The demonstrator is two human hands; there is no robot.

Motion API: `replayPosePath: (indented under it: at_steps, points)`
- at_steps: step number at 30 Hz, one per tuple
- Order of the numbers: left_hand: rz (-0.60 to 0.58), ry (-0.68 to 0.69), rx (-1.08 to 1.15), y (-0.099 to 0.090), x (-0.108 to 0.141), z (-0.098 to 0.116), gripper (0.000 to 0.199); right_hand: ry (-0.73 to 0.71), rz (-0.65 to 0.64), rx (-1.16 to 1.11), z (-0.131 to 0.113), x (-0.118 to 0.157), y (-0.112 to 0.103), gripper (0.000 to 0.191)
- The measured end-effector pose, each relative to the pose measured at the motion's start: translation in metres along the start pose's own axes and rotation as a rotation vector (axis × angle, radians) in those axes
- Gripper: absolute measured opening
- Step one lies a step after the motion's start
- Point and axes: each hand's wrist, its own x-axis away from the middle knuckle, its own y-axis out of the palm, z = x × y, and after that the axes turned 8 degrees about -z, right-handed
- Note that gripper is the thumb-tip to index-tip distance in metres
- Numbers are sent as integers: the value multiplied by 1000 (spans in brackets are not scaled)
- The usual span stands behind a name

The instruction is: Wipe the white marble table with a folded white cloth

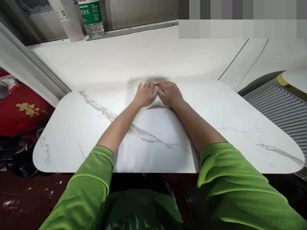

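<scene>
A soft white cloth (157,101), its surface finely textured, lies on the table (148,156), at the middle of its far edge near the wall. The left hand (144,93) and right hand (170,93) rest on it side by side, thumbs close together. Each hand is open, fingers laid over the cloth and slightly bent, pressing down rather than closed around it.

The table has a smooth white top with grey-brown marble-like veins and rounded corners. Behind the table rises a white wall (134,59); on the ledge above it, beyond the table's far left side, stand a cloudy plastic container (69,22) and a clear bottle (93,19) with a green label. Left of the table is a red bag (21,111) with gold print, above a shiny dark red floor (26,198). Right of the table is a grey ribbed object (278,105).
</scene>
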Motion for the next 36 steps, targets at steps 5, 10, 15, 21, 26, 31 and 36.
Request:
replayPosePath:
  at_steps: [5,10,15,21,26,31,36]
  points:
    - [-3,-1,5,3,3,-2,45,-2,-6,17,-2,6,-1,42]
    - [-1,10,13,3,15,4,44,15,-20,48,-10,19,-4,42]
    - [-44,-33,-11,3,41,24,47,-19,-49,79,-16,44,-11,42]
    - [-55,-43,-58,8,91,60,51,-179,-28,47,-21,97,-27,41]
    - [-50,-2,-105,16,129,92,51,-224,-17,46,-26,145,-44,39]
    - [-66,93,-143,22,148,116,56,-218,5,0,-26,188,-62,41]
    - [-123,166,-108,20,148,123,57,-166,5,-27,-25,199,-71,42]
